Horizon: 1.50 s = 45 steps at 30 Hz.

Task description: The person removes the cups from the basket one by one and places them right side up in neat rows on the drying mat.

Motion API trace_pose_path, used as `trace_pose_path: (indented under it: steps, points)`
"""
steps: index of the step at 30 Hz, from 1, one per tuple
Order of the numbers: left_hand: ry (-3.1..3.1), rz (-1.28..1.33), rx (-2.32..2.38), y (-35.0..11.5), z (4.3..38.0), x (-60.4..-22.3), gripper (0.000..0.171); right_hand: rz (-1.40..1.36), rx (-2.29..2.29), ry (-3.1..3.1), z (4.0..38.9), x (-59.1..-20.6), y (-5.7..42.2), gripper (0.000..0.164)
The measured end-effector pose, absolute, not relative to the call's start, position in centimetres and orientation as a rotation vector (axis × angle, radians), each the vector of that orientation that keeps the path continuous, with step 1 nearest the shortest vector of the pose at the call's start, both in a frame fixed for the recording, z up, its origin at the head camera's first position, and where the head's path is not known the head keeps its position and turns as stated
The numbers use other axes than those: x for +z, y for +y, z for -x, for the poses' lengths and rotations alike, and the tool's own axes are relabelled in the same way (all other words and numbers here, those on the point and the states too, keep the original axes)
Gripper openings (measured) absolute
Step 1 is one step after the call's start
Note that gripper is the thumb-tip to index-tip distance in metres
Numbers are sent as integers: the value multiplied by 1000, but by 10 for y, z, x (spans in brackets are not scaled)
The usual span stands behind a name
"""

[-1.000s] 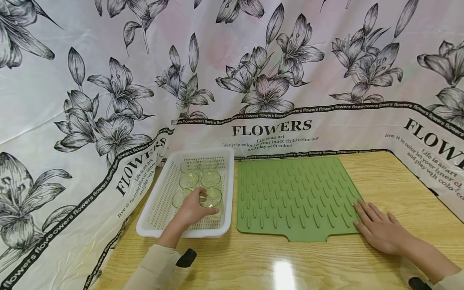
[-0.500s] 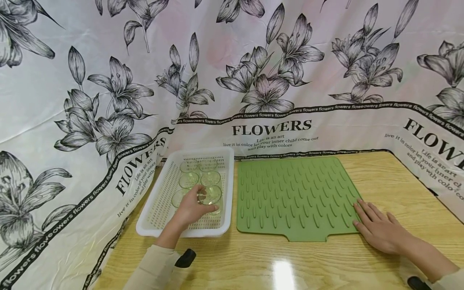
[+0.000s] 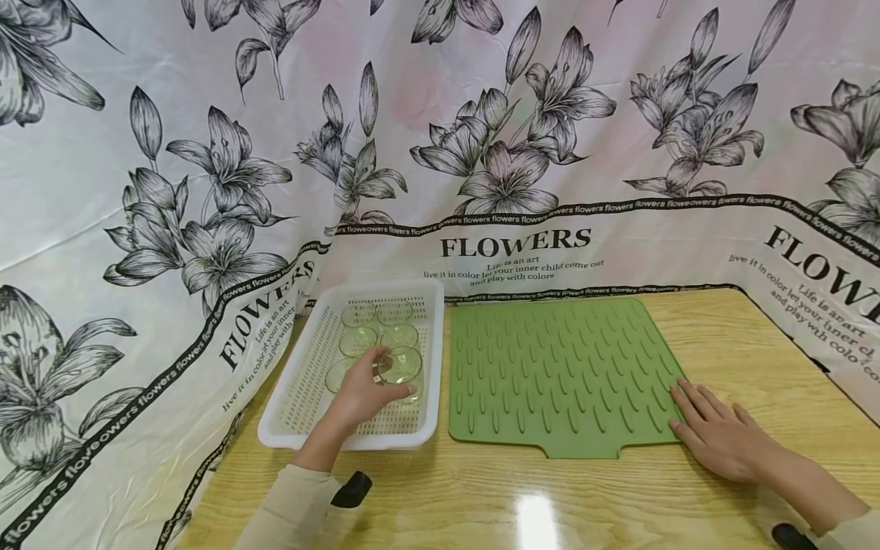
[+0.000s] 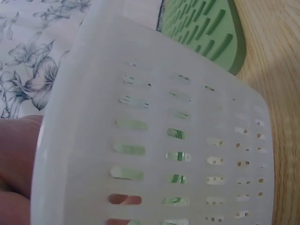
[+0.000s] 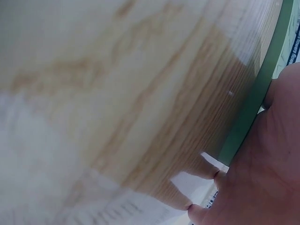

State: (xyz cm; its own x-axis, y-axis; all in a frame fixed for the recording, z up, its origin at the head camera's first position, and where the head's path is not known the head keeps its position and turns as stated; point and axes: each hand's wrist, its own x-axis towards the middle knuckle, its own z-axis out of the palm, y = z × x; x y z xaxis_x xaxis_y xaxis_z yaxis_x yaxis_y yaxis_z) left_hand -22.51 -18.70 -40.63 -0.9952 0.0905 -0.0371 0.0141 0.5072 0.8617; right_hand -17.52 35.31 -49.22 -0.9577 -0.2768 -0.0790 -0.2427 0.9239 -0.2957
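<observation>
My left hand [image 3: 360,391] reaches into a white slotted plastic basket [image 3: 428,416] and grips a clear, greenish drinking glass [image 3: 402,367] near its rim, thumb on the near side and fingers on the far side. Its rim sits a little higher than those of the other glasses [image 3: 358,341], which stand in rows in the basket. In the left wrist view, the basket's wall [image 4: 89,136] hides most of the hand [image 4: 18,164]. My right hand [image 3: 725,439] lies with fingers extended on the table, fingertips at the right edge of a green ridged mat [image 3: 550,367].
The mat lies flat just right of the basket, its tab towards the front. Both are on a light wood table [image 3: 474,496]. A floral curtain [image 3: 509,260] hangs behind the table and along its left side.
The left hand has raised the gripped glass slightly within the basket. The right hand and the mat have stayed in place.
</observation>
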Motion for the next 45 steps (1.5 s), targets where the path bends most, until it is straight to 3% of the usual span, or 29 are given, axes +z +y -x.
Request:
trace_pose_path:
  steps: [45]
  points:
    - [2652,-98,1606,-179,225,-389,80,387,-438,2943,176,-490,353,69]
